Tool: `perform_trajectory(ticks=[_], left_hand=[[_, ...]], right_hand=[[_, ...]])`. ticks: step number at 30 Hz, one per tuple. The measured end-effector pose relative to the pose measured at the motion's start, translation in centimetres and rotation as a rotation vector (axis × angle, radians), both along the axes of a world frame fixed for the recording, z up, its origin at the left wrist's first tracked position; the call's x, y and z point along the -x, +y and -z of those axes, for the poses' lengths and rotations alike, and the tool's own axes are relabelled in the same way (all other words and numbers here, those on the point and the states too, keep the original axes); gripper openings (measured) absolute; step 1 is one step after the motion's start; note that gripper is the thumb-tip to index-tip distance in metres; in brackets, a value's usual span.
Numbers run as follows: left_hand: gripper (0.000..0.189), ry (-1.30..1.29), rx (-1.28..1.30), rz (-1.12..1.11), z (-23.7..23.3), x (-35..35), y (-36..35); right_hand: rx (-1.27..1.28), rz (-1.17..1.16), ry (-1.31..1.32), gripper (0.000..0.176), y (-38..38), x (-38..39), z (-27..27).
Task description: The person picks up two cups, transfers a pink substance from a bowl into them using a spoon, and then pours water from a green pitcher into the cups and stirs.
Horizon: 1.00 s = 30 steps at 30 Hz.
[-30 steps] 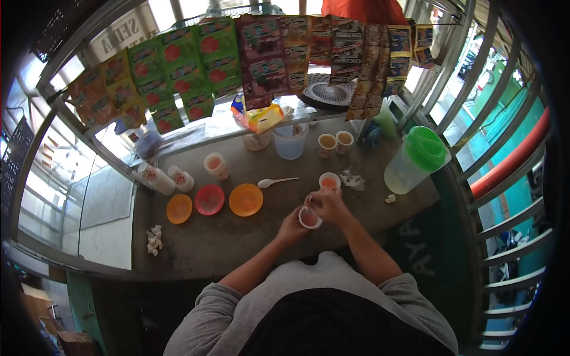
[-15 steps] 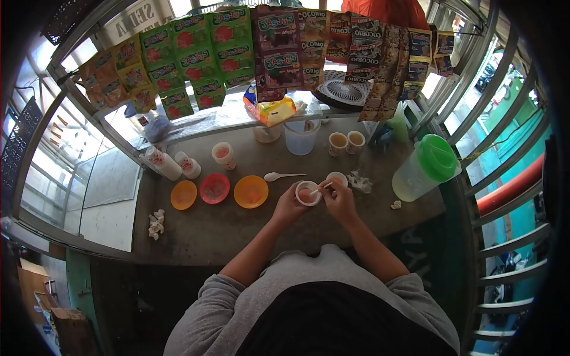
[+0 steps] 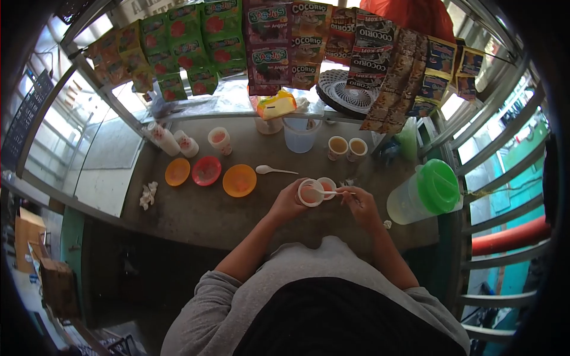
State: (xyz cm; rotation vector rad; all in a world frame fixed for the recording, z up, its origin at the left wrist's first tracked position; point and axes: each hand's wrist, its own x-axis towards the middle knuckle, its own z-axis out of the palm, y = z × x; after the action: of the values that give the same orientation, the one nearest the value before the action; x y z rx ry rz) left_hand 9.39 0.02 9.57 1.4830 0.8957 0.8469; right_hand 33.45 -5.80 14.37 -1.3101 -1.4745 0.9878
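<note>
My left hand (image 3: 287,204) is wrapped round a white cup (image 3: 301,200) with pink contents, tilted toward me. Between the fingers of my right hand (image 3: 360,206) is the handle of a white spoon (image 3: 334,192), whose bowl end reaches into that cup. Just behind stands a second cup (image 3: 327,196), also with something pink inside, partly hidden by the spoon and the first cup. Another white spoon (image 3: 276,170) lies on the counter beyond my left hand. Crumpled white plastic behind my right hand is mostly covered by it.
Orange (image 3: 239,181) and red (image 3: 206,171) bowls sit left on the counter (image 3: 196,207). Farther back are a pink-filled cup (image 3: 219,140), two brown-filled cups (image 3: 338,148) and a clear bucket (image 3: 300,137). A green-lidded pitcher (image 3: 409,199) stands right; sachet strips (image 3: 270,44) hang above.
My right hand has moved right and slightly down, drawing the spoon handle outward. The cup in my left hand has shifted little. The whole view has also shifted somewhat.
</note>
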Motion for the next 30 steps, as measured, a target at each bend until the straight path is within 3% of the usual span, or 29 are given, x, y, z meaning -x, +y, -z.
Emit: perform_trajectory(ticks=[4,6,10,13,15,19,21,24,30], left_hand=[[0.068,0.138,-0.011,-0.068,-1.0,-1.4,-0.8],[0.067,0.064,-0.014,-0.096,-1.3,-1.9,-1.0],[0.064,0.085,-0.042,-0.158,-2.1,-2.6,-1.2],[0.065,0.193,-0.107,-0.267,-1.0,-2.9,-1.0],[0.067,0.201,-0.199,-0.301,-0.4,-3.0,-1.2],[0.066,0.359,-0.305,-0.352,-0.5,-3.7,-1.4],[0.064,0.406,-0.343,-0.394,-0.3,-4.0,-1.4],[0.058,0.361,-0.274,-0.431,-0.1,-4.1,-1.4],[0.061,0.263,-0.289,-0.455,2.2,-4.0,-0.8]], right_hand=[[-0.091,-0.059,-0.125,0.016,2.2,-1.1,-1.6],[-0.441,-0.174,-0.37,0.016,3.6,-0.9,-1.7],[-0.482,-0.301,-0.526,0.016,4.9,-0.5,0.1],[-0.388,-0.199,-0.405,0.014,5.2,-0.2,1.4],[0.048,-0.105,-0.065,0.018,5.1,-0.1,2.2],[0.15,-0.125,0.129,0.023,5.5,-1.3,6.6],[0.274,-0.052,0.461,0.023,5.7,-1.9,7.6],[0.371,-0.046,0.574,0.024,5.9,-2.9,8.1],[0.322,-0.009,0.649,0.024,6.4,-4.7,8.2]])
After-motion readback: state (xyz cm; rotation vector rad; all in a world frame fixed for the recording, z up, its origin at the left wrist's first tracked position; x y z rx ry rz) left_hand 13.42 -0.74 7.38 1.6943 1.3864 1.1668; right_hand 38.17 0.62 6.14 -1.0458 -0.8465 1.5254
